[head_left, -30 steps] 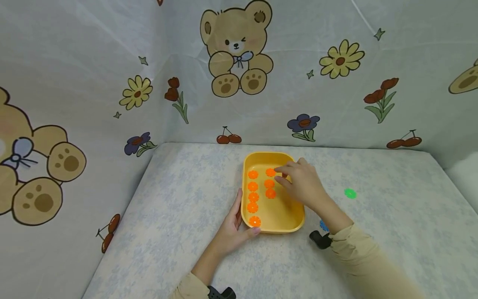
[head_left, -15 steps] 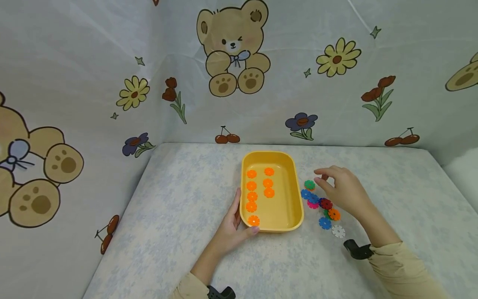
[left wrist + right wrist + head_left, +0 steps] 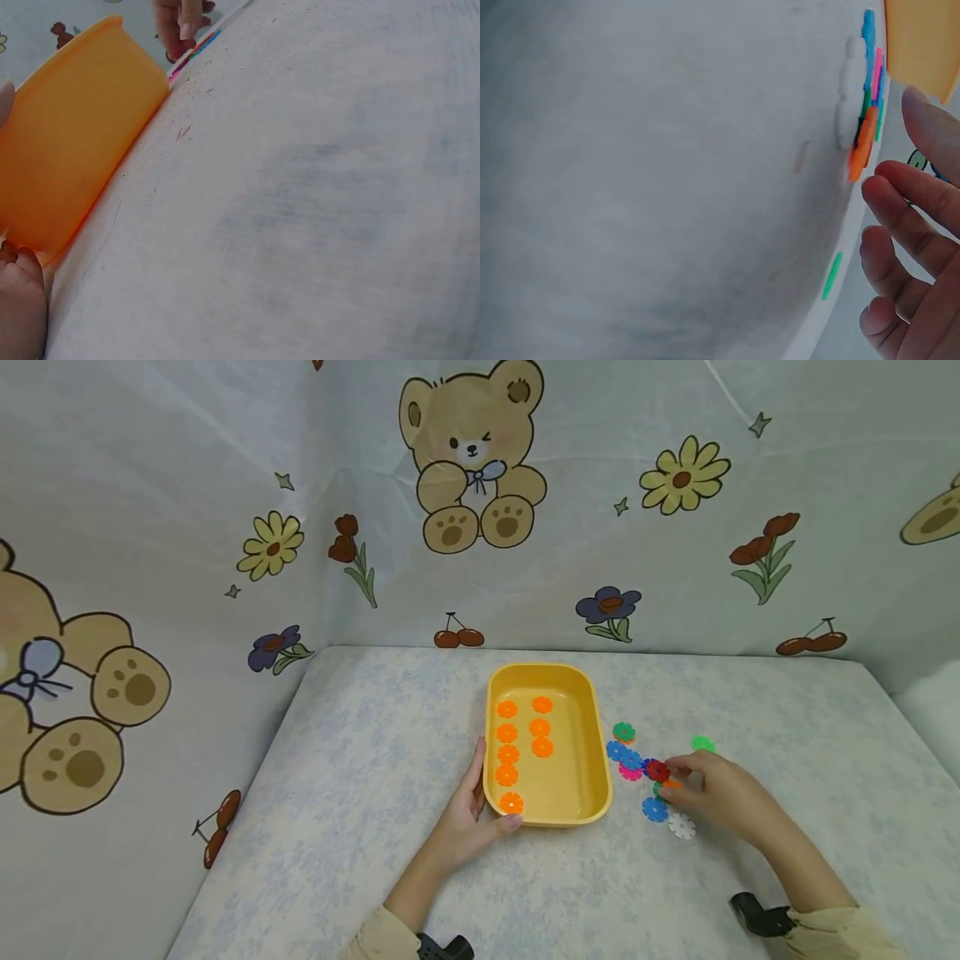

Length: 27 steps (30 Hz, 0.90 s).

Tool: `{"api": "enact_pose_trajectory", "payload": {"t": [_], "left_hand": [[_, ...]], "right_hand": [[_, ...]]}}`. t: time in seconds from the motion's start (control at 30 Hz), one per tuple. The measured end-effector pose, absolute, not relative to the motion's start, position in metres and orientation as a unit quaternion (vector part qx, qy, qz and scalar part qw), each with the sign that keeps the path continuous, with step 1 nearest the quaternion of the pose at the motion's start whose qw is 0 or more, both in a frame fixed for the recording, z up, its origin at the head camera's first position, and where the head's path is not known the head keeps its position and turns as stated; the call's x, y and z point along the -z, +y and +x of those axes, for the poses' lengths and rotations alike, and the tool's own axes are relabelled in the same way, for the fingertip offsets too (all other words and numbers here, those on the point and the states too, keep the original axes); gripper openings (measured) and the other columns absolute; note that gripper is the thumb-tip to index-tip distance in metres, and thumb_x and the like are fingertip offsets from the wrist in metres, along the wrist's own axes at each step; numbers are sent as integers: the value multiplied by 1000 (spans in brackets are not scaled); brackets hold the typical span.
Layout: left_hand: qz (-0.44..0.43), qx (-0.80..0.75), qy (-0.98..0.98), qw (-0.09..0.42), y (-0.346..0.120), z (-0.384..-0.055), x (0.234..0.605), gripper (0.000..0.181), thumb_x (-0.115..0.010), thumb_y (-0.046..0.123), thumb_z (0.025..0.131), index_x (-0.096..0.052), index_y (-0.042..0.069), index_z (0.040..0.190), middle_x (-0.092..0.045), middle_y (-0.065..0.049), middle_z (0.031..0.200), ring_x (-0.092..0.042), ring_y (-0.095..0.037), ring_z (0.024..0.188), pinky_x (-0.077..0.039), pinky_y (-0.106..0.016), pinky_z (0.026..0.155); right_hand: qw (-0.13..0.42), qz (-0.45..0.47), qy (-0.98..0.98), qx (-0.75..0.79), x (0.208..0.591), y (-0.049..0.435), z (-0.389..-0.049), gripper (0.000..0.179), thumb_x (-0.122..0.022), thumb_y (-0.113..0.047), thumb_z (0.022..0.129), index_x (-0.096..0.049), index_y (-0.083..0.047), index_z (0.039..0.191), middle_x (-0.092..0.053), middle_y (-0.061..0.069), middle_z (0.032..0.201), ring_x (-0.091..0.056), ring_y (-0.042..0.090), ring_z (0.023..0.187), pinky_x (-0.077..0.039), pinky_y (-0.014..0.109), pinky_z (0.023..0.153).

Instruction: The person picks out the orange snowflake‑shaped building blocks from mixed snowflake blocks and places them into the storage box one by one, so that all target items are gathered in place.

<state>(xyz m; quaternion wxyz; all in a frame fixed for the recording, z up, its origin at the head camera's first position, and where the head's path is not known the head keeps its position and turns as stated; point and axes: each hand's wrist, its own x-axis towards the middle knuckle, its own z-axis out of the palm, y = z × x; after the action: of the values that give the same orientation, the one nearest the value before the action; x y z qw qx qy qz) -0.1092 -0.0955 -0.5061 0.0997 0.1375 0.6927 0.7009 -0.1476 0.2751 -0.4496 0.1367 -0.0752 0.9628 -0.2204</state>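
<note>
A yellow tray (image 3: 577, 777) lies on the table, several orange flower-shaped discs (image 3: 507, 754) set inside in two columns. My left hand (image 3: 468, 827) grips its near left corner, thumb at the rim and fingers along the outer side. To the right of the tray is a loose cluster of discs: blue (image 3: 655, 810), red (image 3: 657, 770), pink (image 3: 631, 773), white (image 3: 682, 826) and green (image 3: 624, 732). My right hand (image 3: 723, 793) reaches over the cluster's right side, thumb and fingers apart around an orange disc (image 3: 863, 142) and partly covering it in the head view.
A light green disc (image 3: 703, 743) lies apart, behind my right hand. The mottled pale table (image 3: 337, 760) meets a cloth backdrop (image 3: 525, 593) printed with bears, flowers and cherries at the rear and left.
My right hand has left the tray's upper right area, where it was at an orange disc, and moved right and down to the cluster. The left hand and tray stay put.
</note>
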Motion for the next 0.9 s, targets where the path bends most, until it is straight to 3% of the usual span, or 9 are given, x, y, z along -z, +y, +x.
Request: {"api": "enact_pose_trajectory", "payload": {"t": [0.13,0.3,0.4,0.7,0.9], "left_hand": [[138,-701,692,101,-95,-109,506,109,-77,11,86,0,36,159,6,5,169,-6,-7,154,-19,-22,121],[137,-704,689,103,-95,-109,504,110,-77,9,86,2,28,161,5,7,168,-6,-7,154,-19,-16,119],[136,-707,687,104,-94,-109,503,110,-76,6,86,3,23,161,3,11,168,-7,-8,154,-20,-15,118],[136,-711,682,108,-94,-108,502,111,-77,9,86,3,26,161,2,16,166,-7,-11,155,-20,-20,120],[138,-710,682,105,-95,-108,504,111,-78,12,86,2,27,161,2,15,166,-7,-11,155,-20,-16,119]], "right_hand": [[133,-71,964,219,455,279,-144,57,-78,-42,83,-66,-4,124,-63,4,96,-50,18,78,-44,27,59],[109,-81,965,225,459,281,-141,51,-77,-37,85,-67,-4,122,-59,2,91,-47,15,72,-37,24,54],[96,-83,966,227,461,282,-141,51,-77,-39,85,-67,-4,121,-61,3,94,-48,15,74,-40,23,57],[93,-73,965,236,466,283,-144,35,-79,-33,84,-70,-9,107,-61,3,93,-50,17,77,-44,24,58],[93,-79,965,234,466,285,-142,36,-80,-30,83,-70,-11,112,-63,4,100,-49,18,79,-43,23,58]]}}
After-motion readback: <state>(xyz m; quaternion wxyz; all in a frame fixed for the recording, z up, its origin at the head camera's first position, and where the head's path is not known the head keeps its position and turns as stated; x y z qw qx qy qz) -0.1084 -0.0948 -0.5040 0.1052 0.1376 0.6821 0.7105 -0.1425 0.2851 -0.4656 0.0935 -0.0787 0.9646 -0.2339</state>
